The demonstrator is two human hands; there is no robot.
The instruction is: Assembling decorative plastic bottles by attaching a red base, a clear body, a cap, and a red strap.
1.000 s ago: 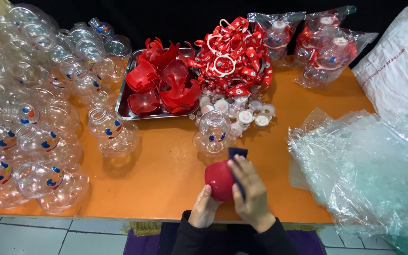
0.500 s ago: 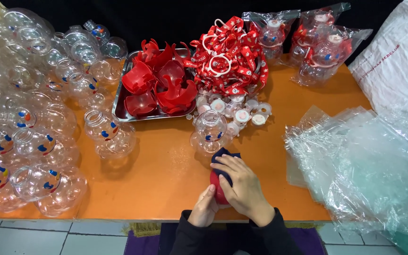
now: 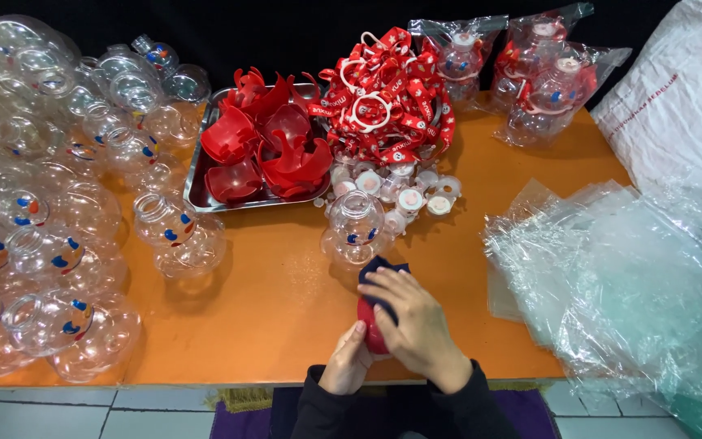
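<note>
Both hands clasp red cap — upright, long axis vertical.

One head camera looks steeply down, close above the orange table.

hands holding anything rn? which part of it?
Yes. Both hands hold a red rounded plastic piece at the table's near edge: left hand cups its lower left side, right hand presses a dark blue cloth over its top.

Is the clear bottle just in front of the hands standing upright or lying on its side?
Upright. The clear bottle stands on the orange table with its round open mouth facing up.
</note>
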